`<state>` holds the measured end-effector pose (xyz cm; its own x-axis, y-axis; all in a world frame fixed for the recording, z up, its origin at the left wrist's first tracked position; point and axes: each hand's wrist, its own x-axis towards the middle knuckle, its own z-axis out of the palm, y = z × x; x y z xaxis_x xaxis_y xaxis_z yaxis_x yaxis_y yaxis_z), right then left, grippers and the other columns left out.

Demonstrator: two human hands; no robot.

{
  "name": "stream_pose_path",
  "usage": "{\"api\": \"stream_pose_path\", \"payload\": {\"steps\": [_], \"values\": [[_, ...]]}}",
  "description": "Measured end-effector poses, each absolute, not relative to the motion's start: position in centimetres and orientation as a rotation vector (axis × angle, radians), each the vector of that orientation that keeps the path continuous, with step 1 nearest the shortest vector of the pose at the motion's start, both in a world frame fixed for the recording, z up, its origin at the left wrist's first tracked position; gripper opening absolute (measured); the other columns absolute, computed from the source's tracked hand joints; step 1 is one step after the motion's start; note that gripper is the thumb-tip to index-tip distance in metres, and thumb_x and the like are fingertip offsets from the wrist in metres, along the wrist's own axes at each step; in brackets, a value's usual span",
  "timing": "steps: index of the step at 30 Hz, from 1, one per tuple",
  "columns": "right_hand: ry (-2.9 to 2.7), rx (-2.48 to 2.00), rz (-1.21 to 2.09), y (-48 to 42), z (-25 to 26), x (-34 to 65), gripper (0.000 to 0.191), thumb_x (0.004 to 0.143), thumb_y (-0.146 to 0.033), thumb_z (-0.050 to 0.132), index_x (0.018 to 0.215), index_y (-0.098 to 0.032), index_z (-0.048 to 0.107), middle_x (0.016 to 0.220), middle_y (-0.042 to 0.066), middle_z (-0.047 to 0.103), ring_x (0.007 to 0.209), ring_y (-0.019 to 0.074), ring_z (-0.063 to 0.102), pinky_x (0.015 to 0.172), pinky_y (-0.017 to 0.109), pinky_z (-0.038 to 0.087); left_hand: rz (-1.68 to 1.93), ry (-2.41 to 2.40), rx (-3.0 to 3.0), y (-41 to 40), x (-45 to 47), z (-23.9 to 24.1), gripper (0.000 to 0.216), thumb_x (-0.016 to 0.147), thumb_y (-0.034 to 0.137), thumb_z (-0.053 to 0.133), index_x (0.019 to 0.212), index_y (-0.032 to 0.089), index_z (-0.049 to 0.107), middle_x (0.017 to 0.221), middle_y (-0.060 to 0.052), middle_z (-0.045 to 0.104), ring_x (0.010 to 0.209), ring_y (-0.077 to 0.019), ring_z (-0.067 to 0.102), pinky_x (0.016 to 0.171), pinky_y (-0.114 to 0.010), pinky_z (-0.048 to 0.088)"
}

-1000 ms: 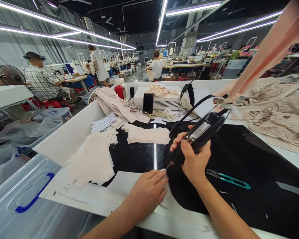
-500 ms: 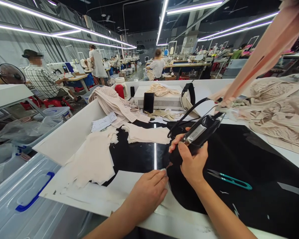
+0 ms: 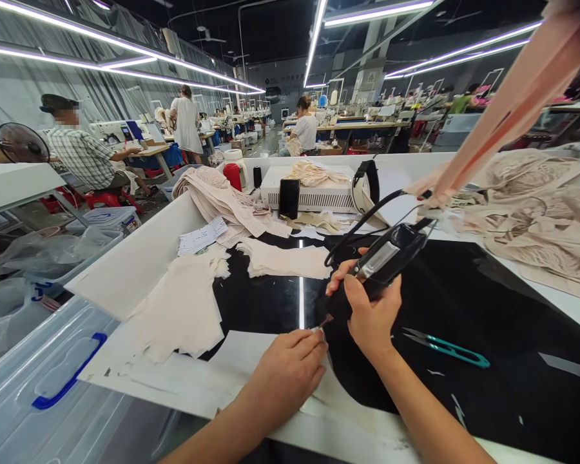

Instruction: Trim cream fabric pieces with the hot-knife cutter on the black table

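My right hand (image 3: pixel 374 316) is wrapped around a black corded hand tool (image 3: pixel 386 258) with a silvery plate on its side. The tool slants down to the left, and its thin metal tip (image 3: pixel 327 319) comes close to my left fingertips. My left hand (image 3: pixel 290 367) lies palm down at the front of the table, its fingers pressed together on a small pale piece (image 3: pixel 320 331), mostly hidden. Beneath that hand is a white sheet (image 3: pixel 244 348) over a glossy black mat (image 3: pixel 265 309). Teal thread snips (image 3: pixel 454 351) lie right of my right hand.
Cream fabric pieces (image 3: pixel 178 309) lie in a stack at left, with another stack (image 3: pixel 290 260) farther back. A vented white box (image 3: pixel 314 193) and a phone (image 3: pixel 289 198) stand behind. A pink fabric strip (image 3: pixel 507 109) hangs down to the tool. Fabric heaps (image 3: pixel 546 219) fill the right.
Both hands hold nearly the same pose; the right hand and tool have shifted very slightly left. In the background, a standing person and a seated person have turned.
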<state>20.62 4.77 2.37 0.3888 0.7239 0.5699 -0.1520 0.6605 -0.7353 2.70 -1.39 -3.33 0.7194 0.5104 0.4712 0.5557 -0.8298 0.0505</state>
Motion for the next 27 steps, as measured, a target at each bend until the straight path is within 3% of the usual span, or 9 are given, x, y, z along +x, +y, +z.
{"api": "stream_pose_path", "payload": {"steps": [7,19,27], "values": [[-1.016,-0.653,0.607,4.8,2.4,20.5,0.035,0.097,-0.022,0.086,0.123,-0.031,0.065,0.090,-0.007,0.074,0.063,0.0133,0.069,0.060,0.028,0.064,-0.822,-0.863,-2.817,-1.5,2.7,-2.9,0.034,0.124,0.025,0.048,0.139,0.010,0.074,0.140,-0.009,0.084,0.134,-0.0214,0.078,0.117,-0.033,0.062],[-1.028,-0.660,0.619,4.4,2.6,19.4,0.037,0.096,-0.029,0.086,0.125,-0.030,0.063,0.087,-0.006,0.074,0.061,0.0150,0.068,0.058,0.031,0.062,-0.800,-0.901,-2.880,-1.5,2.5,-3.2,0.033,0.123,0.026,0.052,0.147,0.011,0.070,0.146,-0.009,0.081,0.138,-0.0219,0.075,0.122,-0.035,0.060],[-0.930,-0.734,0.652,4.1,2.4,19.8,0.040,0.090,-0.032,0.092,0.121,-0.031,0.067,0.084,-0.004,0.075,0.059,0.0174,0.069,0.057,0.034,0.063,-0.589,-0.946,-2.911,-1.5,3.3,-3.0,0.031,0.120,0.028,0.059,0.143,0.013,0.073,0.144,-0.010,0.082,0.135,-0.0186,0.077,0.122,-0.031,0.061]]}}
